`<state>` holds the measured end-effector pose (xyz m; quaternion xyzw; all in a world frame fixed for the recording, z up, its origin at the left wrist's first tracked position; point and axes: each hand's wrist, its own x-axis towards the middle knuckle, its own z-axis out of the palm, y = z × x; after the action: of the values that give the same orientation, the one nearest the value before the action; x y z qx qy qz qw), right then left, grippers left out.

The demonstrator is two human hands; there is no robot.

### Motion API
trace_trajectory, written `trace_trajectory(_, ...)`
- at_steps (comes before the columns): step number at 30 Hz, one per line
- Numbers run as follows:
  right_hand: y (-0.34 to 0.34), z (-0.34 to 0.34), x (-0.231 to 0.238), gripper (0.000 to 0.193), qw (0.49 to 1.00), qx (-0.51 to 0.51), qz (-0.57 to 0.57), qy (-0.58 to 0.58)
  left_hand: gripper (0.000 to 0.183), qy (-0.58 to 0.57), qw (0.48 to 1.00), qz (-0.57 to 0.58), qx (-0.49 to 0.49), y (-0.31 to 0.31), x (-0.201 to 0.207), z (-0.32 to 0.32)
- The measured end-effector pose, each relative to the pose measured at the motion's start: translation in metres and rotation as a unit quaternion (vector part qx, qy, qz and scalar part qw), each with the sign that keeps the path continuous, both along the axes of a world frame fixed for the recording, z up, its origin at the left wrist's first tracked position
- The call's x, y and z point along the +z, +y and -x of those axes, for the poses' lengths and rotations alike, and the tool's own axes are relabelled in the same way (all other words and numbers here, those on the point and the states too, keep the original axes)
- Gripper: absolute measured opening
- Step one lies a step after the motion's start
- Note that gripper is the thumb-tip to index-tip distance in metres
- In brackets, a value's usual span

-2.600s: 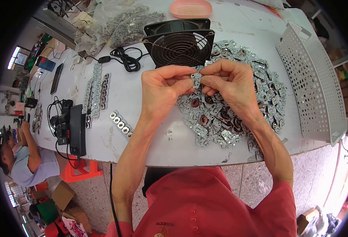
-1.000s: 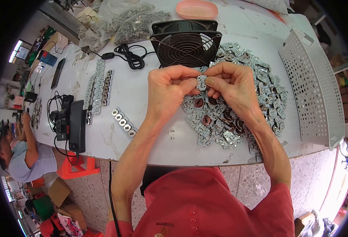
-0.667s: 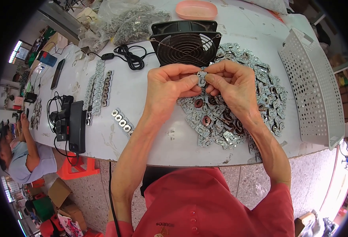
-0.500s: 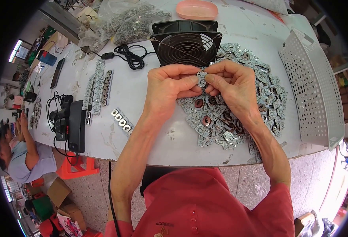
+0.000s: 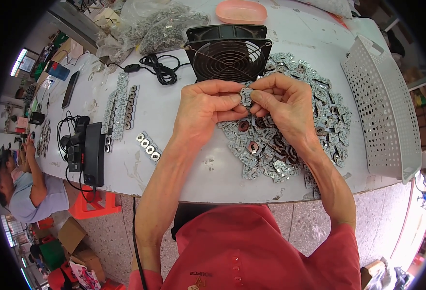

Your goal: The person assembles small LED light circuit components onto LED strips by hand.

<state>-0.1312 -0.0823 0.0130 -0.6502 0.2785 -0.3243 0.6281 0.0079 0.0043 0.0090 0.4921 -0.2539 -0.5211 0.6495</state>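
Note:
A small flat metal part with holes is pinched between my two hands, in front of the black fan. My left hand grips its left edge between thumb and fingers. On the other edge, my right hand has its thumb and fingertips closed, the wrist above a loose heap of similar metal parts. Some parts in the heap carry copper-coloured discs. Left of my left forearm lies a short strip of parts with round silver discs. My fingers hide much of the held part.
Rows of metal parts lie at the left, near a black power strip and a phone. A white perforated basket stands at the right. Bags of small parts and a pink dish sit behind. Another person works at far left.
My left hand and forearm have shifted very slightly left, showing a little more of the disc strip. Both hands keep their pinch on the metal part.

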Motion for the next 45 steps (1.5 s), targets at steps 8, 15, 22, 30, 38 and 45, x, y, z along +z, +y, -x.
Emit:
trace_trajectory(8, -0.001, 0.001, 0.002, 0.008, 1.000, -0.001, -0.014, 0.000, 0.027, 0.017, 1.000, 0.000, -0.018, -0.001, 0.002, -0.001)
trace_trajectory(15, -0.005, 0.001, 0.008, 0.009, 0.998, 0.021, -0.033, 0.057, 0.023, -0.075, 0.997, 0.012, 0.001, -0.001, -0.001, -0.002)
trace_trajectory(22, -0.009, -0.004, 0.009, 0.010, 0.994, 0.057, -0.019, 0.093, 0.015, -0.149, 0.988, -0.022, 0.031, -0.002, 0.001, -0.003)
trace_trajectory(30, -0.011, -0.008, 0.008, 0.009, 0.994, 0.062, -0.020, 0.086, 0.018, -0.089, 0.995, -0.024, 0.037, -0.003, -0.002, -0.007)
trace_trajectory(38, -0.010, -0.009, 0.003, 0.009, 0.997, 0.051, -0.019, 0.061, 0.017, -0.142, 0.988, -0.019, 0.060, -0.003, -0.001, -0.006)
trace_trajectory(45, -0.008, -0.010, -0.001, 0.009, 0.998, 0.042, -0.007, 0.040, 0.017, -0.174, 0.982, -0.005, 0.073, -0.003, -0.004, -0.005)
